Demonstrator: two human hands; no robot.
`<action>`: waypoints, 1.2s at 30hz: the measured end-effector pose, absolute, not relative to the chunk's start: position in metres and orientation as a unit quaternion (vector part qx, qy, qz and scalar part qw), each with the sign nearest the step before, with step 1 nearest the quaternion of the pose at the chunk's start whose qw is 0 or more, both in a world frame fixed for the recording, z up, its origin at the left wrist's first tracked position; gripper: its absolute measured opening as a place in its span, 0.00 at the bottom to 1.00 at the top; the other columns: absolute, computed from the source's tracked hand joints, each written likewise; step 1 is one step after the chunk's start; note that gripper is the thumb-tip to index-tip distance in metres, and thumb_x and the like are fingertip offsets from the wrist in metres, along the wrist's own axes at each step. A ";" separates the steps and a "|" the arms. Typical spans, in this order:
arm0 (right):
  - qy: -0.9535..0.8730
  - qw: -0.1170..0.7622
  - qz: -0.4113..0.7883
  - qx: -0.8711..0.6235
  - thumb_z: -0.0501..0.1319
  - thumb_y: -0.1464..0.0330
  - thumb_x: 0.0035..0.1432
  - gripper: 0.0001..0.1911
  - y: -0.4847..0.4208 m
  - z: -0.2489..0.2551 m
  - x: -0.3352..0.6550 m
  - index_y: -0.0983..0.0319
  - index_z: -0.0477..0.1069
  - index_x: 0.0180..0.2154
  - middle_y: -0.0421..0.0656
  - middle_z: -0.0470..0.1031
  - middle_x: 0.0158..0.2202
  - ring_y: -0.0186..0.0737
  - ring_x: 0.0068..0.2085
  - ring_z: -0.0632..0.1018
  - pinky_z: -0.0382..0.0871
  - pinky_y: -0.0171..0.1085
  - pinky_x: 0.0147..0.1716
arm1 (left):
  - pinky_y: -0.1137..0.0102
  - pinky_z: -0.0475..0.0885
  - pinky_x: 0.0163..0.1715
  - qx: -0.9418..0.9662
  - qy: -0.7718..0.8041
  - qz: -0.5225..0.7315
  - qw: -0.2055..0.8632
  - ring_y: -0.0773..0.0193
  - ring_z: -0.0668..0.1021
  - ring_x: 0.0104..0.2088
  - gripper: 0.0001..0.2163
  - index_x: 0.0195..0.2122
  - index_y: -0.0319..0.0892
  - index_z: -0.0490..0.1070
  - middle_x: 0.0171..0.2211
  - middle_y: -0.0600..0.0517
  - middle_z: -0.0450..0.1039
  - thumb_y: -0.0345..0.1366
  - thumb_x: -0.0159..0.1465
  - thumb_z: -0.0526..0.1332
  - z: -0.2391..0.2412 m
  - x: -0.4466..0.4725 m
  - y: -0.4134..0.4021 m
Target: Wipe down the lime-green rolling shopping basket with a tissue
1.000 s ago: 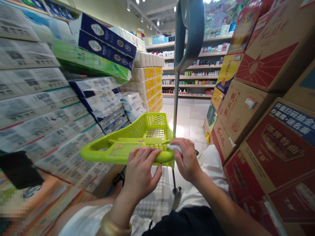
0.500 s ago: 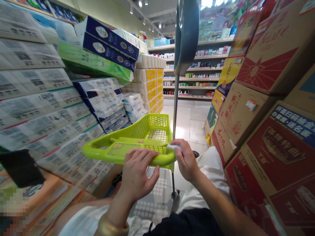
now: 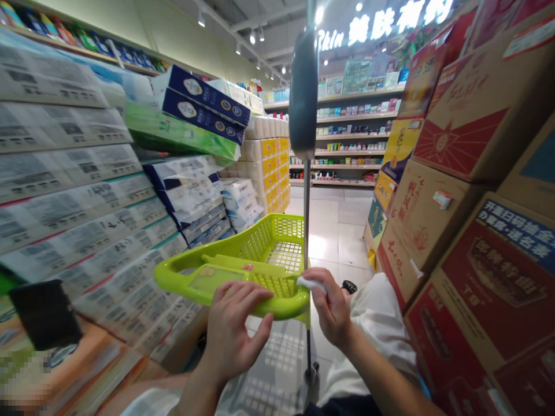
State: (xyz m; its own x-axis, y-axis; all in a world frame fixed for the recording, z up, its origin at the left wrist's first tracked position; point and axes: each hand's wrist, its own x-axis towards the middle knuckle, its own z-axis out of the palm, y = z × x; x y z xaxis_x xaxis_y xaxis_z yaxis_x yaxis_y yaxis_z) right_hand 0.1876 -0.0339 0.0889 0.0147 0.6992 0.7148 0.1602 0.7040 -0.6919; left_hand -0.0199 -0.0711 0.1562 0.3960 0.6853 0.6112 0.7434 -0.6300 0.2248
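Observation:
The lime-green wheeled shopping basket [image 3: 191, 258] stands before my knees, with its latticed tub facing away. My left hand [image 3: 236, 329] has its fingers bent over the basket's near rim, and the thumb sits apart just below. A small white cloth or tissue [image 3: 313, 285] is pinched in my right hand [image 3: 332, 309]; it touches the rim's right corner beside the metal pole. That pole [image 3: 307, 214] rises upright to a dark grey handle [image 3: 303, 95]. Most of the cloth is hidden inside the fingers.
Stacked paper packs [image 3: 73, 190] line the left side. Large cartons [image 3: 481, 277] are piled close on the right. A tiled aisle [image 3: 342, 231] runs to product shelves [image 3: 351, 138]. A black flat panel [image 3: 45, 315] stands at lower left.
The view has tilted upward, showing more ceiling and a lit sign. The grey handle now appears lower and narrower. Both hands stay at the basket's rim, with the white cloth still in the right.

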 end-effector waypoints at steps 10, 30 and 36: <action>-0.553 0.634 0.420 -0.340 0.54 0.55 0.64 0.25 -0.030 0.084 0.159 0.60 0.59 0.58 0.47 0.70 0.54 0.42 0.53 0.73 0.66 0.40 0.54 | 0.63 0.66 0.41 -0.805 -0.512 -0.287 0.091 0.58 0.77 0.35 0.10 0.38 0.46 0.72 0.34 0.51 0.77 0.44 0.60 0.59 0.159 0.011 -0.078; -0.530 0.607 0.580 -0.121 0.58 0.73 0.43 0.23 -0.009 0.213 0.133 0.59 0.59 0.44 0.36 0.73 0.28 0.36 0.29 0.75 0.68 0.37 0.36 | 0.70 0.62 0.25 -0.838 -0.443 -0.243 0.206 0.63 0.73 0.22 0.12 0.22 0.46 0.67 0.20 0.54 0.71 0.43 0.61 0.58 0.147 -0.021 -0.075; -0.532 0.553 0.641 -0.032 0.56 0.73 0.38 0.17 0.008 0.257 0.137 0.61 0.64 0.36 0.37 0.74 0.27 0.36 0.27 0.75 0.70 0.37 0.33 | 0.70 0.65 0.26 -0.831 -0.451 -0.253 0.204 0.63 0.74 0.23 0.11 0.25 0.46 0.69 0.21 0.53 0.71 0.44 0.59 0.59 0.143 -0.028 -0.075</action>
